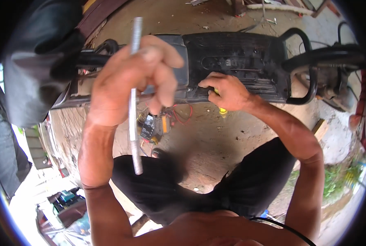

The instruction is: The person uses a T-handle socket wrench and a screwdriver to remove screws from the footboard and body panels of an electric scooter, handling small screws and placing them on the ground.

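Observation:
My left hand (138, 78) is raised over the left part of a black panel, fingers curled, holding a long silver threaded rod (133, 123) that stands nearly upright across the view. My right hand (228, 91) is closed on a yellow tool (222, 110) at the front edge of the black ridged panel (244, 53), near its middle; the tool's upper end is hidden by my fingers. The panel has black tubular bars (314, 55) at both ends.
Another person's dark-trousered leg (39, 65) is close at the left. On the ground beneath the panel lie a black box (149, 127), an orange item (165, 124) and red wires (188, 117). My knees frame the lower middle. Green equipment (67, 197) sits at lower left; grass grows at right.

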### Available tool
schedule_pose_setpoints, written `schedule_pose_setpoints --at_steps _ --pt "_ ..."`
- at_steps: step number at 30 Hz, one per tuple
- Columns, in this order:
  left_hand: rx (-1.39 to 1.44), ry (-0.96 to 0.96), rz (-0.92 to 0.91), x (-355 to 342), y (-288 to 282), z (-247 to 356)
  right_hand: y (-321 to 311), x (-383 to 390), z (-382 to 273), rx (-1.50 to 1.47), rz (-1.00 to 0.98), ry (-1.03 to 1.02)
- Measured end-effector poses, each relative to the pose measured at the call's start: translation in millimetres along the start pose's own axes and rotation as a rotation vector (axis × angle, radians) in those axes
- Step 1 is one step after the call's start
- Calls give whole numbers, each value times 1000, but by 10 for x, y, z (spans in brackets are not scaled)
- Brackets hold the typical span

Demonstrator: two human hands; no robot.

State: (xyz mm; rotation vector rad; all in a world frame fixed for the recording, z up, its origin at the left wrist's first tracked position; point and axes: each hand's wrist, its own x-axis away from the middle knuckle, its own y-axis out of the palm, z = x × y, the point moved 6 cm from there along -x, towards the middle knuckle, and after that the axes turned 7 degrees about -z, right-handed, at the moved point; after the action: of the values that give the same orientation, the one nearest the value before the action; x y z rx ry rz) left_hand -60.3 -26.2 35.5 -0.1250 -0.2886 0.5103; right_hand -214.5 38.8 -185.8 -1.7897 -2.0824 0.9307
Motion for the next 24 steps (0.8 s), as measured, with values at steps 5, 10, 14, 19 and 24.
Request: schedule_pose_setpoints --at_steps 5,10,14,19,24 --pt "-17 -64 29 -157 153 74 -26 122 15 -35 9 -66" --pt "33 26 77 -189 211 26 -31 127 -100 -52 31 -221" --pt "74 57 158 -231 221 -4 -16 158 -59 -4 27 -266" --pt "235 42 189 -252 248 -60 -5 159 -72 -26 25 -252" --pt "361 251 205 -296 268 -318 -26 148 -64 -111 -78 -137"
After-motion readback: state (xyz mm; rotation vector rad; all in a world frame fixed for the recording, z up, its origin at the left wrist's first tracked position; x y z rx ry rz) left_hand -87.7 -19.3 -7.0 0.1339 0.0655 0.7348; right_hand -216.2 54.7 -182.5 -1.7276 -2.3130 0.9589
